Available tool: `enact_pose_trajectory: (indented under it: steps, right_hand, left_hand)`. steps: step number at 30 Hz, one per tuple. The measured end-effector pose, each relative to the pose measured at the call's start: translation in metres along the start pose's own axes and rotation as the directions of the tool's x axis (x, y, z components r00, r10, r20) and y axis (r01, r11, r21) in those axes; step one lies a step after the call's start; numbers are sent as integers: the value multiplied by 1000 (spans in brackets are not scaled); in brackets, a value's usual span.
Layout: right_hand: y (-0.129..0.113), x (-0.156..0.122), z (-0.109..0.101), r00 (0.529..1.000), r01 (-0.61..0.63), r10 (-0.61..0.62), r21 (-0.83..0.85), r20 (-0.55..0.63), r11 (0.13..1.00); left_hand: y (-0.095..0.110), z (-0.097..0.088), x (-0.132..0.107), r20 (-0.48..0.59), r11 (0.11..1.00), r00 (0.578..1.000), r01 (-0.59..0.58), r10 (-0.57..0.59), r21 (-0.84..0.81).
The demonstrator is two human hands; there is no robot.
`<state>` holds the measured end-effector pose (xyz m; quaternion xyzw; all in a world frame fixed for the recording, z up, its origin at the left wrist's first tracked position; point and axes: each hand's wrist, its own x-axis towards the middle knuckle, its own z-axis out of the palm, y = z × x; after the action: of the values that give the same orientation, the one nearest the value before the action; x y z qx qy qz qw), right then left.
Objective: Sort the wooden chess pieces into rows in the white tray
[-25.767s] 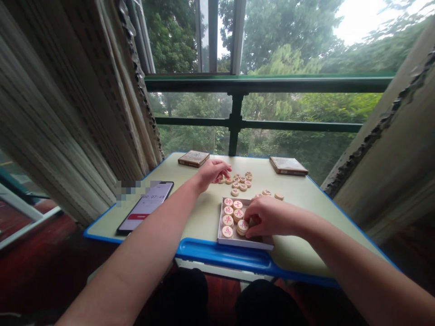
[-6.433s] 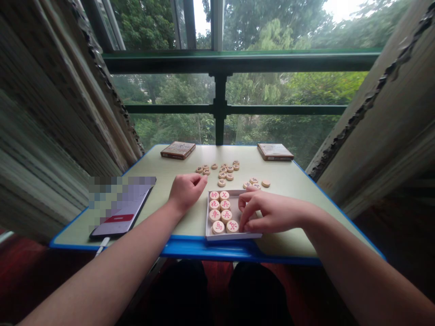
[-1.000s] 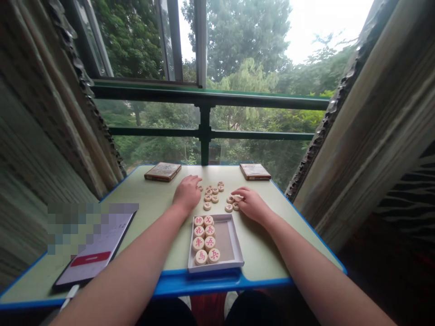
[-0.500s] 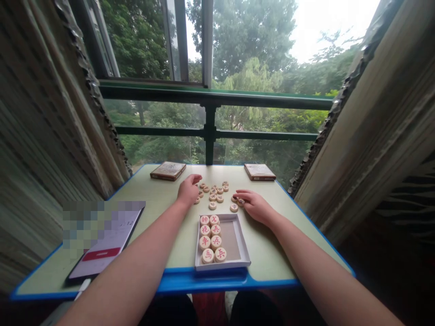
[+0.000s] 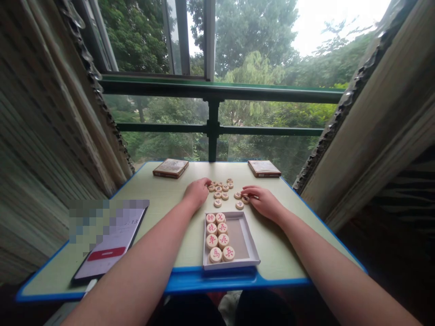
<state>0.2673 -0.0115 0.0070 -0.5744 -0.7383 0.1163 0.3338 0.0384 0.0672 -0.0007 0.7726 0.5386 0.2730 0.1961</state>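
Note:
A white tray (image 5: 248, 244) lies near the table's front edge, with several round wooden chess pieces (image 5: 217, 234) marked in red packed along its left side. Beyond it, loose wooden pieces (image 5: 222, 190) are scattered on the green tabletop. My left hand (image 5: 197, 192) rests curled at the left edge of that scatter, fingertips touching pieces. My right hand (image 5: 263, 201) lies at the right of the scatter, thumb and fingers pinched on a loose piece (image 5: 245, 198).
A phone (image 5: 108, 242) with a lit screen lies at the front left. Two flat brown boxes (image 5: 170, 167) (image 5: 264, 168) sit at the table's far corners. The table has a blue rim (image 5: 217, 280); a green window rail (image 5: 217, 93) stands behind.
Over the last second both hands have stayed at the loose pieces, shifting only slightly. Earlier my right hand was working in the tray; it has since moved out to the scatter.

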Motion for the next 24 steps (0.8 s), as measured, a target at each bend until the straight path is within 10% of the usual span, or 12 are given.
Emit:
enact_pose_trajectory:
  steps: [24]
  right_hand:
    - [-9, -5, 6, 996, 20, -22, 18, 87, 1000]
  left_hand:
    - [-1, -1, 5, -28, 987, 990, -134, 137, 91]
